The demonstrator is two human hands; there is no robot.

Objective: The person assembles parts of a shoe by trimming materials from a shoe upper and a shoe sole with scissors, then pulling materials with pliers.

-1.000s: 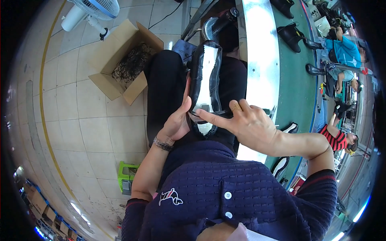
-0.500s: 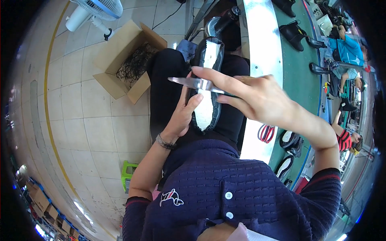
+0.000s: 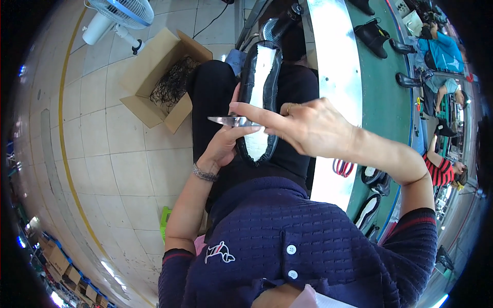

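A black boot (image 3: 250,74) lies sole up across my lap, its white bottom board framed by gathered black upper edges. My left hand (image 3: 226,141) is closed around the boot's left side, with the thumb on the white board. In my right hand (image 3: 308,128) is a silver pointed metal tool (image 3: 226,121), held crosswise over the boot. My index finger stretches along the tool and its tip points left past the boot. Fingers hide the tool's handle, so I cannot make out its exact kind.
An open cardboard box (image 3: 149,82) of tangled black strands stands left of my knee, near a fan (image 3: 120,15). To my right runs a metal ledge (image 3: 336,66) beside a green conveyor (image 3: 382,97) carrying black boots (image 3: 371,37). Red-and-black rings (image 3: 343,168) lie on the ledge. Co-workers sit beyond.
My right hand and the tool have shifted slightly left and down along the boot. The boot has moved slightly left and up, and my left hand has moved left with it.
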